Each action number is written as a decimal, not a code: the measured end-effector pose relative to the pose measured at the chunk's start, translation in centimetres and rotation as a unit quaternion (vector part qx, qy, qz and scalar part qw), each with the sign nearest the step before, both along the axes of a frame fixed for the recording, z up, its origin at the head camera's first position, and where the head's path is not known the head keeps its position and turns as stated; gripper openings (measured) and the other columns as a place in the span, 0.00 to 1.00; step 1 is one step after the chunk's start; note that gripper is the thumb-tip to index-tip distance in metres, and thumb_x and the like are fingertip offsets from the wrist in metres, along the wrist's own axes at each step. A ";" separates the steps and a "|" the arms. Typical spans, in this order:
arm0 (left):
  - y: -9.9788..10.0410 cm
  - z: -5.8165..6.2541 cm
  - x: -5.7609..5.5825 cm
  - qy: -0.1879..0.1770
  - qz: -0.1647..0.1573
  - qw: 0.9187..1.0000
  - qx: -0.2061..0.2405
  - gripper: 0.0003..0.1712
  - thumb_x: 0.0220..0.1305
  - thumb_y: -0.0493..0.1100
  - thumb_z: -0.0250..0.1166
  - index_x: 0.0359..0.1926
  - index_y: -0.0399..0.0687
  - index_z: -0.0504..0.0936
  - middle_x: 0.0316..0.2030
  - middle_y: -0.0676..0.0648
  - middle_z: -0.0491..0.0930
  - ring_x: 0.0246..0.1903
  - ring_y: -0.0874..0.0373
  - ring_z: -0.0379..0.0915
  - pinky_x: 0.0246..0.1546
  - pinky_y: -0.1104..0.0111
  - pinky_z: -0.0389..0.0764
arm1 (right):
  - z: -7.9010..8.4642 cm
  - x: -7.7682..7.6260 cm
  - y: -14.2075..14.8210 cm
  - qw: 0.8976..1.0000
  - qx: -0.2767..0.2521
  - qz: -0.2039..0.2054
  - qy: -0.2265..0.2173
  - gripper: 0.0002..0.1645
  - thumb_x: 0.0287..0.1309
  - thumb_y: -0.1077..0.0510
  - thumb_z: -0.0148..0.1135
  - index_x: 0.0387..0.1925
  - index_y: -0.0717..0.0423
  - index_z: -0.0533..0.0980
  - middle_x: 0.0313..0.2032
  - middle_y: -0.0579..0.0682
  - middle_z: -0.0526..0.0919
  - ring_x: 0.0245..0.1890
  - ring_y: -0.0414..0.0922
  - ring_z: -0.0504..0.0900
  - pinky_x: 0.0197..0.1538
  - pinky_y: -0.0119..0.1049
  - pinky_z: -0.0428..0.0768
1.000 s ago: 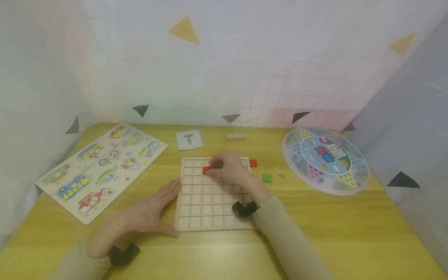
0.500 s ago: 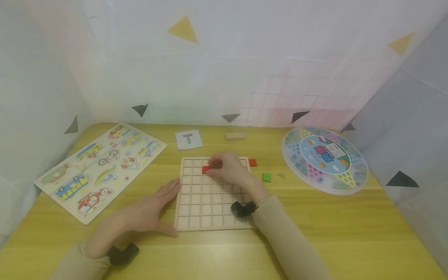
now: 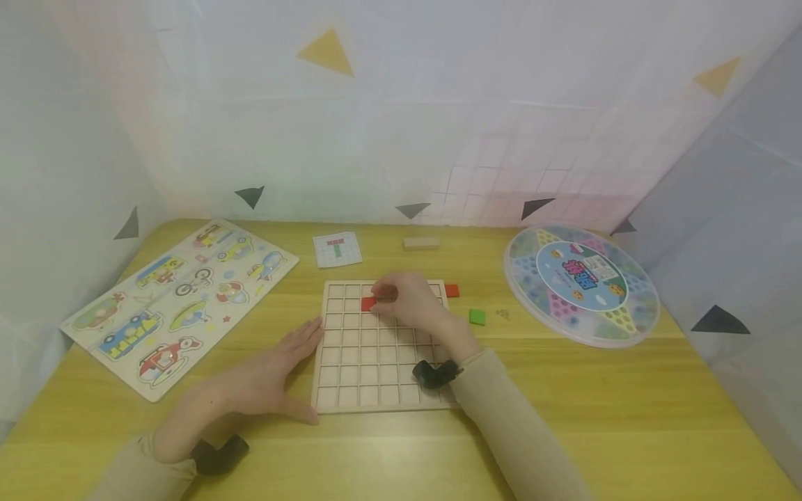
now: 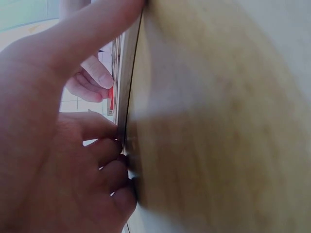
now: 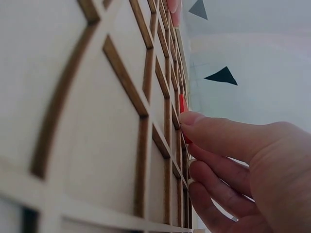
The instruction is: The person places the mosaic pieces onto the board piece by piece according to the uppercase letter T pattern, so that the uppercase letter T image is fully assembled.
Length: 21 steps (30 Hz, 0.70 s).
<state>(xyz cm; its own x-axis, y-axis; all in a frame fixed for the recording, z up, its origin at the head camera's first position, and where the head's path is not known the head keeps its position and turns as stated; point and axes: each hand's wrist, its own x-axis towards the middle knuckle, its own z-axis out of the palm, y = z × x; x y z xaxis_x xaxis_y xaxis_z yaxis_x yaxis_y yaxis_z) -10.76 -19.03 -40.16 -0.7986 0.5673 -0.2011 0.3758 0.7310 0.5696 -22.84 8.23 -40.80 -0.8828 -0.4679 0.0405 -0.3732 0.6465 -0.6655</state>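
Observation:
A wooden grid board (image 3: pixel 370 376) with square cells lies flat on the table. My left hand (image 3: pixel 266 379) touches its left edge, fingers and thumb spread and fairly straight. In the left wrist view, those fingertips (image 4: pixel 116 174) meet the board's side. My right hand (image 3: pixel 413 306) reaches over the upper part of the board and pinches a red square tile (image 3: pixel 367 304) between thumb and fingers. The right wrist view shows the thumb against the red tile (image 5: pixel 182 103), down at the grid, partly covered by the hand.
Right of the board lie another red tile (image 3: pixel 452 291) and a green tile (image 3: pixel 477 317). Behind it are a pattern card (image 3: pixel 338 250) and a wooden block (image 3: pixel 421 243). A vehicle puzzle board (image 3: pixel 182 306) is at left, a round game box (image 3: pixel 583 285) at right.

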 end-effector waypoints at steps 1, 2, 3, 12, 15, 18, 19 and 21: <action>0.0 0.0 0.0 0.000 0.000 1.000 0.000 0.75 0.42 0.75 0.72 0.80 0.45 0.44 0.80 0.43 0.35 0.78 0.39 0.34 0.74 0.42 0.52 | 0.0 0.0 0.0 1.000 0.000 0.000 -0.001 0.16 0.54 0.56 0.75 0.45 0.53 0.84 0.43 0.44 0.86 0.47 0.41 0.82 0.55 0.38 0.80; 0.0 0.0 0.0 -0.001 0.000 1.000 0.000 0.75 0.42 0.75 0.72 0.80 0.45 0.44 0.80 0.44 0.35 0.78 0.39 0.34 0.74 0.42 0.52 | 0.0 0.0 0.0 1.000 0.000 0.001 -0.001 0.16 0.54 0.56 0.75 0.46 0.53 0.84 0.44 0.44 0.86 0.47 0.41 0.82 0.55 0.38 0.81; 0.0 0.0 0.0 0.000 0.000 1.000 -0.001 0.75 0.42 0.75 0.72 0.80 0.45 0.44 0.80 0.44 0.35 0.78 0.39 0.34 0.74 0.42 0.52 | 0.0 0.0 0.0 1.000 0.000 0.001 -0.001 0.17 0.54 0.56 0.75 0.46 0.53 0.84 0.44 0.44 0.86 0.47 0.41 0.82 0.55 0.38 0.81; 0.0 0.1 0.0 -0.003 0.001 1.000 -0.001 0.75 0.42 0.75 0.72 0.80 0.44 0.44 0.80 0.44 0.35 0.78 0.39 0.34 0.74 0.43 0.51 | 0.1 0.0 0.0 1.000 0.003 0.001 -0.001 0.18 0.54 0.56 0.75 0.48 0.53 0.83 0.45 0.44 0.86 0.48 0.42 0.82 0.56 0.38 0.80; 0.0 0.1 0.0 -0.002 0.001 1.000 -0.001 0.75 0.42 0.75 0.72 0.80 0.44 0.44 0.80 0.44 0.35 0.78 0.39 0.34 0.74 0.43 0.52 | 0.1 0.0 0.0 1.000 0.001 0.001 -0.003 0.19 0.54 0.56 0.75 0.48 0.53 0.83 0.45 0.44 0.86 0.48 0.42 0.82 0.56 0.38 0.80; 0.0 0.1 0.0 0.000 0.001 1.000 -0.002 0.75 0.42 0.76 0.72 0.80 0.44 0.44 0.80 0.43 0.35 0.78 0.39 0.35 0.74 0.43 0.52 | 0.0 0.0 0.0 1.000 0.000 0.001 -0.002 0.18 0.54 0.56 0.75 0.48 0.54 0.83 0.45 0.45 0.86 0.48 0.42 0.82 0.56 0.38 0.80; 0.0 0.1 0.0 0.000 0.001 1.000 -0.002 0.75 0.42 0.76 0.72 0.80 0.45 0.44 0.80 0.43 0.35 0.78 0.39 0.35 0.74 0.42 0.52 | 0.0 0.0 0.0 1.000 -0.001 0.001 -0.001 0.18 0.54 0.57 0.75 0.47 0.54 0.83 0.45 0.45 0.86 0.48 0.42 0.82 0.56 0.38 0.80; 0.0 0.1 0.0 0.000 0.002 1.000 -0.003 0.75 0.42 0.76 0.72 0.80 0.45 0.44 0.80 0.43 0.35 0.78 0.38 0.35 0.74 0.42 0.52 | 0.0 0.0 0.0 1.000 -0.002 0.002 0.001 0.18 0.54 0.57 0.75 0.47 0.55 0.83 0.44 0.45 0.86 0.47 0.42 0.82 0.56 0.38 0.81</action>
<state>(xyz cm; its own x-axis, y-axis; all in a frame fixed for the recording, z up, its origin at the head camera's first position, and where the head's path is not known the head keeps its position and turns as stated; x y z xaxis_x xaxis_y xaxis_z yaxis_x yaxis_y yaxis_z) -10.78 -19.07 -40.09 -0.8007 0.5632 -0.2044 0.3728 0.7354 0.5659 -22.84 8.23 -40.76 -0.8808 -0.4715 0.0443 -0.3774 0.6424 -0.6670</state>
